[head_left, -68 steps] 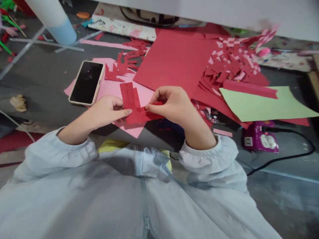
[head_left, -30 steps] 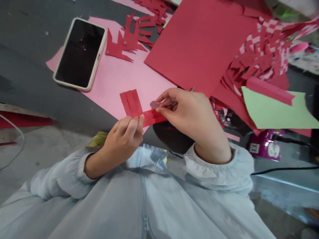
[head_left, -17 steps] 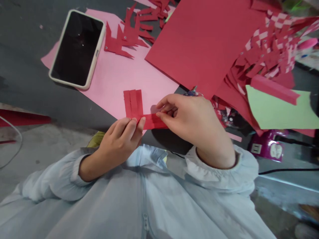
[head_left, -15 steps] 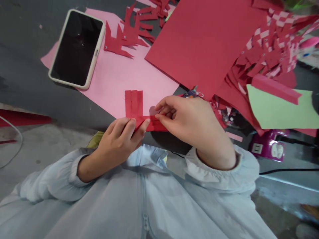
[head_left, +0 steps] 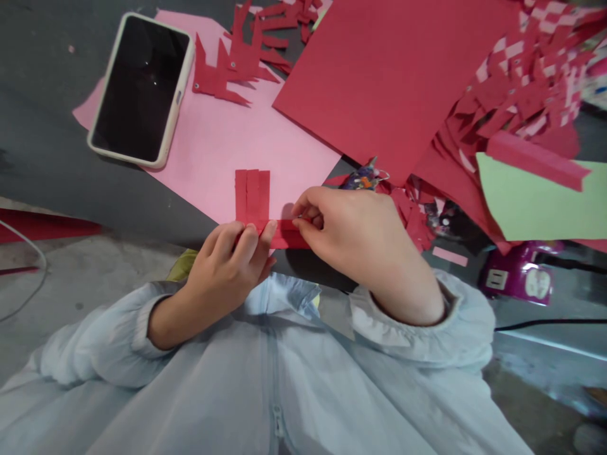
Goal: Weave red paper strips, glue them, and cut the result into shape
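An L-shaped piece of folded red paper strips (head_left: 253, 194) lies at the table's near edge, partly over the pink sheet (head_left: 222, 136). One arm of it points away from me and the other runs right. My left hand (head_left: 227, 259) is closed on its corner, fingertips pressing from above. At the right-hand arm, my right hand (head_left: 353, 234) pinches with thumb and forefinger; the strip's end is hidden beneath that hand. Above the left part of the pink sheet lie several red paper cutouts (head_left: 213, 76) with pointed ends and small round eyes.
A phone (head_left: 141, 88) rests on the pink sheet at left. A large red sheet (head_left: 370, 82) lies at the back, beside a heap of red and pink woven pieces (head_left: 521, 82). Green paper (head_left: 535, 208) and a purple device (head_left: 516, 278) with a black cable are at right.
My left hand has moved from the paper's left side to its near corner. The upright arm of the red paper has turned straighter. My view has tilted closer to the table.
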### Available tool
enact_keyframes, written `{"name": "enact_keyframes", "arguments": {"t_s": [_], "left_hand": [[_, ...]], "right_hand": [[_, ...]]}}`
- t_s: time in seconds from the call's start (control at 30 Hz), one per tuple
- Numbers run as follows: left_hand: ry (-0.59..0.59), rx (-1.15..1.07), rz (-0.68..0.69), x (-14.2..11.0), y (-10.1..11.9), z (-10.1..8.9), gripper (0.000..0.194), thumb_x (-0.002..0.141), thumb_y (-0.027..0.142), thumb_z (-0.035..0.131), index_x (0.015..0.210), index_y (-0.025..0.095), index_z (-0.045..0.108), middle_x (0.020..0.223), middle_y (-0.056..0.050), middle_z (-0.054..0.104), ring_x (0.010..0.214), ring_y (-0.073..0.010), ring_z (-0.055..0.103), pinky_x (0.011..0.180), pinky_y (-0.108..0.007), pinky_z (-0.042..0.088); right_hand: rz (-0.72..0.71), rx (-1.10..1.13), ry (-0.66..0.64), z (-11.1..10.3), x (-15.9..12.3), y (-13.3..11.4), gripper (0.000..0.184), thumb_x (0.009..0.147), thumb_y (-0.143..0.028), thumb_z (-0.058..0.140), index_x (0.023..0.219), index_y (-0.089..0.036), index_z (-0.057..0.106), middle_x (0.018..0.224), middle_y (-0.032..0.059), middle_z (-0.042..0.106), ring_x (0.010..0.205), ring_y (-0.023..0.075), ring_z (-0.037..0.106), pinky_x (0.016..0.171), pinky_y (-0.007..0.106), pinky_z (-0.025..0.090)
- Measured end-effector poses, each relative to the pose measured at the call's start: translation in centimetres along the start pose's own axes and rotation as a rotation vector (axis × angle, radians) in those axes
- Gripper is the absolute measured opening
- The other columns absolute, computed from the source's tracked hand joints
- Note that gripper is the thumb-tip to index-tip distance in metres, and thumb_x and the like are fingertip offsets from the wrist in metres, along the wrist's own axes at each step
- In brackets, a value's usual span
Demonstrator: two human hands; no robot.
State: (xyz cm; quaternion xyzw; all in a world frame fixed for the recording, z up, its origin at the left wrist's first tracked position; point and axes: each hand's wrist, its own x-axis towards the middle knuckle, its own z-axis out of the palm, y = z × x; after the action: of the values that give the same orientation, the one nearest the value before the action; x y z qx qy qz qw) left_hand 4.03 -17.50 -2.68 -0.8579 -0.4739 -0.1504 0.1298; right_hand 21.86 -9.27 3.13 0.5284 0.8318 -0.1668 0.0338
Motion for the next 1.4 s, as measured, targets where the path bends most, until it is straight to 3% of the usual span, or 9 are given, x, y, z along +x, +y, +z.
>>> {"name": "enact_keyframes", "arguments": {"t_s": [0.33, 0.67, 0.93, 1.1, 1.4], "left_hand": [[0.051, -0.003, -0.002, 0.3, 0.0, -0.1, 0.034, 0.093, 0.024, 0.063, 0.119, 0.003, 0.064, 0.093, -0.011, 0.070, 0.089, -0.0219, 0.066, 0.080, -0.034, 0.059], [0.023, -0.064, -0.040, -0.6, 0.1, -0.1, 0.037, 0.094, 0.022, 0.062, 0.129, 0.011, 0.059, 0.104, -0.012, 0.072, 0.097, -0.0224, 0.070, 0.084, -0.035, 0.061], [0.020, -0.089, 0.001, -0.3, -0.5, -0.7, 0.036, 0.090, 0.021, 0.064, 0.119, 0.001, 0.063, 0.100, -0.016, 0.073, 0.092, -0.0239, 0.071, 0.082, -0.035, 0.063], [0.011, -0.104, -0.005, -0.2, -0.8, -1.0, 0.030, 0.089, 0.011, 0.058, 0.119, 0.006, 0.062, 0.101, -0.013, 0.072, 0.094, -0.0223, 0.070, 0.083, -0.034, 0.063], [-0.016, -0.065, 0.007, 0.1, -0.6, -0.8, 0.032, 0.092, 0.015, 0.057, 0.122, 0.005, 0.060, 0.097, -0.013, 0.071, 0.087, -0.0221, 0.067, 0.078, -0.035, 0.061]], "right_hand": [[-0.014, -0.041, -0.004, 0.0, -0.1, -0.1, 0.017, 0.087, -0.015, 0.054, 0.087, -0.020, 0.070, 0.076, 0.0046, 0.076, 0.069, 0.0204, 0.068, 0.058, 0.030, 0.034], [-0.014, -0.095, -0.025, 0.1, -0.1, -0.2, 0.021, 0.088, -0.014, 0.051, 0.089, -0.020, 0.071, 0.078, 0.0063, 0.076, 0.066, 0.0207, 0.067, 0.056, 0.031, 0.032], [-0.009, -0.107, -0.045, 0.1, -0.2, -0.3, 0.020, 0.087, -0.013, 0.052, 0.089, -0.019, 0.071, 0.081, 0.0070, 0.077, 0.069, 0.0220, 0.068, 0.057, 0.032, 0.032], [-0.022, -0.102, -0.041, 0.1, -0.4, -0.3, 0.020, 0.088, -0.013, 0.052, 0.088, -0.020, 0.070, 0.080, 0.0081, 0.076, 0.069, 0.0232, 0.068, 0.057, 0.032, 0.032], [-0.036, -0.148, -0.049, 0.0, -0.5, -0.6, 0.021, 0.088, -0.013, 0.051, 0.085, -0.019, 0.071, 0.077, 0.0085, 0.075, 0.066, 0.0215, 0.065, 0.056, 0.031, 0.030]]}}
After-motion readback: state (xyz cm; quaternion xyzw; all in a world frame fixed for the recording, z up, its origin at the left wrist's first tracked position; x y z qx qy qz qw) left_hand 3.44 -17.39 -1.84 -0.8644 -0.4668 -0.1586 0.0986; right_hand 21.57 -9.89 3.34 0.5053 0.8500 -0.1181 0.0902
